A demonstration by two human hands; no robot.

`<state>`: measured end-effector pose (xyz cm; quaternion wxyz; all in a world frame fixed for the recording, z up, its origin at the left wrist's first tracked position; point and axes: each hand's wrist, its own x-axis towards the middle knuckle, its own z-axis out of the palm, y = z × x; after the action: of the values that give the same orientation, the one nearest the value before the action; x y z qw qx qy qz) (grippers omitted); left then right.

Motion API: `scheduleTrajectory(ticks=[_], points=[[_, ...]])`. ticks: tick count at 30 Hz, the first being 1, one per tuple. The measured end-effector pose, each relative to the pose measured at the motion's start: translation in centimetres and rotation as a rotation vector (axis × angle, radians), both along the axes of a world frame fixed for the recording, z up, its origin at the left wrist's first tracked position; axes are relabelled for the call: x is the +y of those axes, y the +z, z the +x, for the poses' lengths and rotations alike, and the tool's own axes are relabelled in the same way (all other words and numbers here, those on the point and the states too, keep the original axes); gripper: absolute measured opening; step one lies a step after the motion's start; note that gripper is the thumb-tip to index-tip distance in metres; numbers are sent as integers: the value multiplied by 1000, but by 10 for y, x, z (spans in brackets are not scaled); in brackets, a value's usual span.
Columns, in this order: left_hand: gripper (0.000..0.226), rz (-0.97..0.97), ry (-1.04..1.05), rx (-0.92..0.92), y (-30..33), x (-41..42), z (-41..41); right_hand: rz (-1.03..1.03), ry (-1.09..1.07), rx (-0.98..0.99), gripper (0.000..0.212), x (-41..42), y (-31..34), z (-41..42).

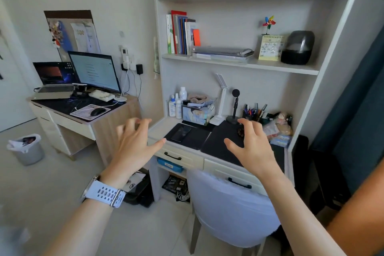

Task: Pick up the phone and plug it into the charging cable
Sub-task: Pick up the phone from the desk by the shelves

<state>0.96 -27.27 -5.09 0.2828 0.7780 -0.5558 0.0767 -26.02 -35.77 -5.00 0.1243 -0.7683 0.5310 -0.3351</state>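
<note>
Both bare hands are held out in the air in front of the white built-in desk point(154, 131), palms down. The left hand point(135, 143) is seen with fingers spread and slightly curled, holding nothing; a white perforated watch strap point(105, 193) is worn on its wrist. The right hand point(252, 143) is likewise spread and empty, raised over the large black desk mat point(218, 141).

The slim black phone point(180, 133) is found lying flat, screen up, on a dark tablet-like slab point(193, 137) at the left part of the desk surface, between the two hands in the view and touched by neither. A charging cable near the phone cannot be made out; thin cables point(133, 83) are seen hanging from wall plugs point(131, 66) above the separate wooden side desk point(116, 118) at left.

Behind the phone a clear plastic organiser box point(197, 114) is noted, with white bottles beside it (one blue-and-white bottle point(172, 108) carries lettering that appears to begin "Cera", the rest unreadable). A white folding desk lamp point(222, 97) and a small black microphone on a stand point(235, 106) stand further back. A grey upholstered chair point(228, 203) is pushed in under the desk. On the side desk a lit monitor point(94, 70) and an open laptop point(54, 77) are recorded; their screen text is too small to read. Book spines on the shelves are not legible.
</note>
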Motion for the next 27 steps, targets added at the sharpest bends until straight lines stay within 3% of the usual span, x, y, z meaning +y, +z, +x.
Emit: scheduleTrajectory(ticks=[8, 22, 27], points=[[68, 88, 10, 11, -18, -87, 51, 30, 38, 10, 66, -84, -11, 56], [49, 71, -221, 102, -20, -255, 152, 84, -41, -69, 64, -228, -27, 180], [52, 178, -248, 153, -46, -322, 179, 111, -55, -76, 61, -284, -48, 205]])
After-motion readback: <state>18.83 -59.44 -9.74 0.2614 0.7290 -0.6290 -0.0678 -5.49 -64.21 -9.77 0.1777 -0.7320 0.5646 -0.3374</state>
